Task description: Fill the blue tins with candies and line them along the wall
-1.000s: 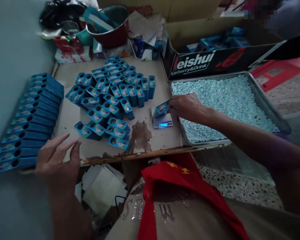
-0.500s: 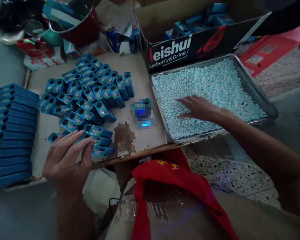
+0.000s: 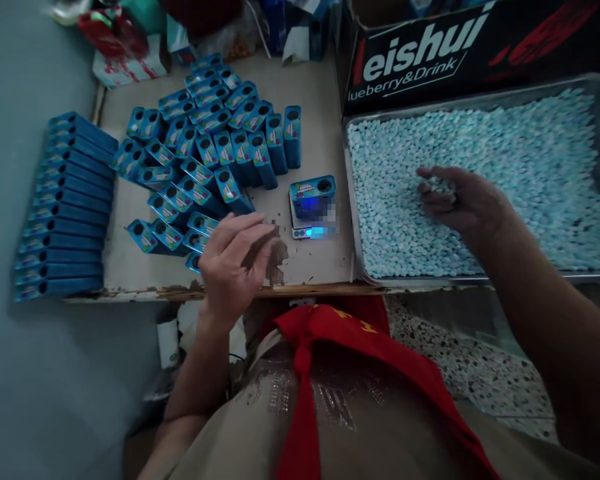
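My left hand rests at the table's near edge with its fingers curled over a small blue box from the loose pile; the box is mostly hidden under the hand. My right hand lies in the metal tray, fingers curled into the pale blue tablets. Between the hands, one blue box stands on a small scale with a lit display.
A row of flat blue boxes lines the table's left side. A black cardboard carton stands behind the tray. Clutter, including a red-and-white packet, fills the far edge. A red cloth lies over my lap.
My left hand slid right along the near edge of the pile and curled shut. My right hand left the box on the scale, moved into the tray, and its fingers curled in.
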### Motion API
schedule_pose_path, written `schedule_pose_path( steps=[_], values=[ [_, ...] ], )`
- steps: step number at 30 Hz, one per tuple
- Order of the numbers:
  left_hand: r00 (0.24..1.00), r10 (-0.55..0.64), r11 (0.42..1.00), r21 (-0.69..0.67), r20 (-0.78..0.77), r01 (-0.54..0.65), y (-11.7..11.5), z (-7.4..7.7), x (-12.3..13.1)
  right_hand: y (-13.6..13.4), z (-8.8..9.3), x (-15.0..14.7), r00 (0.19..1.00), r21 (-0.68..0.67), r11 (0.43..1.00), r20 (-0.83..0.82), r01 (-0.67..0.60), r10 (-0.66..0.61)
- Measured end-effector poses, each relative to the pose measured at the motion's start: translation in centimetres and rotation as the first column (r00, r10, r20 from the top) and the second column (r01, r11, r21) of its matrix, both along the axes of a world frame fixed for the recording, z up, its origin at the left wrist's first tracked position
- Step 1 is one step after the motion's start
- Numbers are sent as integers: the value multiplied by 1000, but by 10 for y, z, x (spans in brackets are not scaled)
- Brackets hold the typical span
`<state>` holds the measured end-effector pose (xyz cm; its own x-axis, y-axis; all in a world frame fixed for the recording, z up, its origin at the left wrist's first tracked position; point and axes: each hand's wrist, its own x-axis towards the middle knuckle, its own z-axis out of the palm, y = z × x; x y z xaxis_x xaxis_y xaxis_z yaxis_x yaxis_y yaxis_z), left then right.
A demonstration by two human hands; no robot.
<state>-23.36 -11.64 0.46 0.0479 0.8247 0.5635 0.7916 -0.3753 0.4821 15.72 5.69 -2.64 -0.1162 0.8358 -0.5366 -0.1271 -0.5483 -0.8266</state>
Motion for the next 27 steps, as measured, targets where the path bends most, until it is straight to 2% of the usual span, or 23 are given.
schedule_pose_path(
  steps=[2, 5, 8, 10, 12, 14, 17, 20, 23, 25, 27],
  values=[
    [996, 20, 997, -74, 82, -14, 6, -17, 9, -6, 6, -9, 995, -108, 993, -87, 44, -53],
    [958, 36, 986, -164, 283, 11, 18, -41, 18, -15, 14, -22, 996, -106, 992, -50, 61, -67],
    [879, 59, 970, -234, 473, 61, 27, -59, 19, -20, 16, -26, 992, 23, 999, 121, -41, 38],
    [834, 102, 956, -285, 542, 68, 31, -66, 19, -21, 17, -26, 949, 127, 982, 302, -138, 94],
    [802, 130, 947, -313, 584, 75, 35, -72, 20, -20, 20, -29, 907, 158, 963, 397, -219, 141],
    [781, 127, 940, -326, 611, 101, 38, -76, 22, -17, 26, -37, 915, 144, 956, 355, -257, 193],
    [761, 118, 929, -341, 638, 142, 42, -80, 26, -10, 39, -59, 936, 173, 932, 209, -319, 282],
    [742, 142, 923, -359, 655, 141, 42, -82, 25, -1, 54, -89, 865, 243, 833, 202, -498, 459],
    [728, 183, 920, -376, 661, 111, 38, -83, 21, 9, 67, -118, 709, 258, 667, 376, -699, 597],
    [728, 189, 925, -369, 659, 93, 34, -84, 18, 13, 74, -132, 595, 226, 576, 532, -786, 602],
    [732, 179, 931, -355, 657, 91, 32, -85, 16, 16, 80, -141, 477, 173, 512, 685, -841, 551]
  ],
)
